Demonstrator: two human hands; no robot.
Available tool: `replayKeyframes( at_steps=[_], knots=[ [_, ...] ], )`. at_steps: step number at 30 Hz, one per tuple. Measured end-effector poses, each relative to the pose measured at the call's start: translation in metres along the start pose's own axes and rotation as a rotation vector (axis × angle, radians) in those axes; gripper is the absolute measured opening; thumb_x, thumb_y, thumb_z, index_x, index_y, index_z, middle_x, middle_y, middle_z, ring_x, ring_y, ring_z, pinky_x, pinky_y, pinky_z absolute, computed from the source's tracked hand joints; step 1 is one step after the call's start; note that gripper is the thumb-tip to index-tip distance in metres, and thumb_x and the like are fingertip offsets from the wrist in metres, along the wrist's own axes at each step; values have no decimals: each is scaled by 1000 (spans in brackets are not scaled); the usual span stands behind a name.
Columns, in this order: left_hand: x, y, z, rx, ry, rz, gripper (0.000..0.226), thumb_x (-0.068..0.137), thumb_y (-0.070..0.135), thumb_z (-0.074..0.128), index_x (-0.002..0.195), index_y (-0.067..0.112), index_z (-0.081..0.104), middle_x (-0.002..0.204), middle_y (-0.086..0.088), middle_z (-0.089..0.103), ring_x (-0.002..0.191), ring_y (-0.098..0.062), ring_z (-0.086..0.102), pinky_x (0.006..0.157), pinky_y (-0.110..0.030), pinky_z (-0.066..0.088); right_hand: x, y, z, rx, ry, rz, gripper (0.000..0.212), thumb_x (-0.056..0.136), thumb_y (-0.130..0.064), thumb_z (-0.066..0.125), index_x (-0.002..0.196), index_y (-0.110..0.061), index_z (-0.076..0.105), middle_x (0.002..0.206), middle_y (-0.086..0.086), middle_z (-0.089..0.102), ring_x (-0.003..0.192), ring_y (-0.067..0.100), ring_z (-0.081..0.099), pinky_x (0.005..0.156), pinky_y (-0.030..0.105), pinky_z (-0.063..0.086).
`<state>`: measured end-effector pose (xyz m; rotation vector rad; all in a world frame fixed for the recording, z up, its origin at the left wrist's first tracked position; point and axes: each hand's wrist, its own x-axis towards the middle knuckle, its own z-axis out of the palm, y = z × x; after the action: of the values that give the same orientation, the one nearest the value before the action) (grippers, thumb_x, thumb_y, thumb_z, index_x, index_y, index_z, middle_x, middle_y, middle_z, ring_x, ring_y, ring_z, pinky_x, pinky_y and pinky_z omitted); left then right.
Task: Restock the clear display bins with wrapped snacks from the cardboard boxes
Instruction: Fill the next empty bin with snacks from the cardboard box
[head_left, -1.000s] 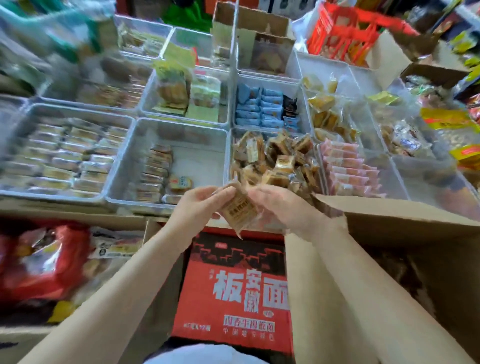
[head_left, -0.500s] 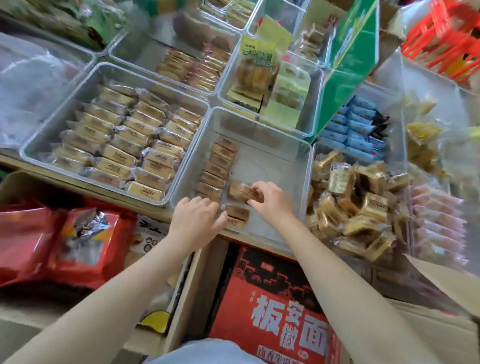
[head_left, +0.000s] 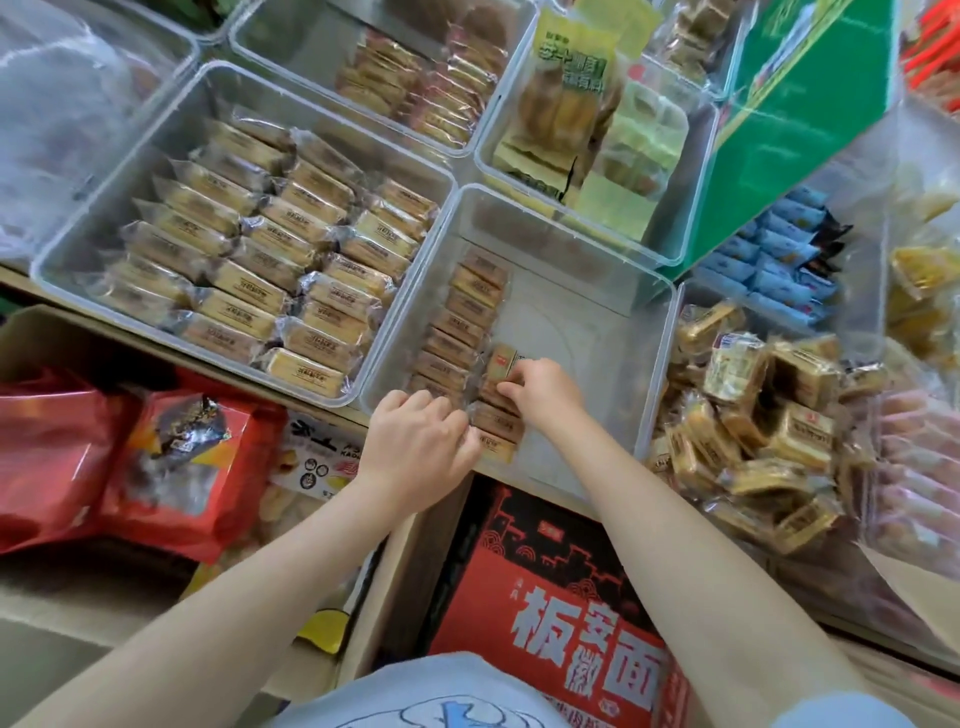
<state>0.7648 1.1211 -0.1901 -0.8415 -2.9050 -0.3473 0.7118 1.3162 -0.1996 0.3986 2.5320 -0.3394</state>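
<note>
Over bin (head_left: 644, 332), hand (head_left: 545, 389) curled

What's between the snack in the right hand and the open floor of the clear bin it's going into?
Nothing visible. The right hand holds the wrapped snack already inside the half-filled bin, above the short second row; bare bin floor lies just beyond it.

Both hands work inside the half-filled clear bin (head_left: 597, 291): the right hand (head_left: 545, 392) pinches a brown wrapped snack (head_left: 501, 364) tilted beside the bin's single row of snacks (head_left: 462, 322), while the left hand (head_left: 415, 441) curls its fingers on packets at the bin's near edge. Left of this bin stands a full bin (head_left: 93, 218), and just below it a red carton (head_left: 550, 613).
</note>
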Motion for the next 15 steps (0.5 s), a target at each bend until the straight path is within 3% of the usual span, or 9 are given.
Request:
replayKeyframes(
  at_steps=[3, 6, 9, 12, 15],
  knots=[
    [0, -1, -2, 0, -38, -1, 36, 92, 33, 50, 61, 18, 61, 60, -1, 57, 60, -26, 54, 60, -36, 35, -12, -3, -1, -13, 44, 5, 29, 96, -45, 58, 101, -17, 54, 109, 6, 57, 98, 29, 59, 75, 36, 45],
    [1, -1, -10, 1, -130, -2, 41, 92, 38, 42, 62, 19, 61, 61, 1, 59, 61, -27, 57, 60, -35, 35, -47, 0, -5, 20, 6, -94, 34, 97, -42, 57, 119, -16, 56, 121, 7, 55, 113, 29, 54, 92, 41, 48],
    [0, 4, -16, -38, -221, -54, 47, 93, 43, 31, 75, 21, 68, 83, 0, 66, 84, -27, 61, 73, -39, 41, -103, 20, -26, 124, 76, -182, 38, 99, -35, 53, 133, -18, 54, 130, 7, 53, 122, 25, 49, 102, 42, 43],
    [-7, 38, -27, -219, -204, -70, 46, 92, 39, 34, 97, 15, 72, 115, -9, 64, 109, -34, 56, 89, -47, 43, -175, 64, -60, 298, 243, -296, 23, 100, -27, 54, 119, -16, 64, 112, 3, 62, 100, 15, 58, 89, 37, 49],
    [-25, 114, -46, -411, -217, -4, 35, 94, 32, 44, 104, 15, 73, 120, -6, 63, 113, -31, 55, 94, -46, 42, -254, 125, -84, 345, 512, -334, 16, 99, -20, 56, 101, -13, 70, 85, -3, 66, 73, 7, 55, 69, 26, 46]
  ],
)
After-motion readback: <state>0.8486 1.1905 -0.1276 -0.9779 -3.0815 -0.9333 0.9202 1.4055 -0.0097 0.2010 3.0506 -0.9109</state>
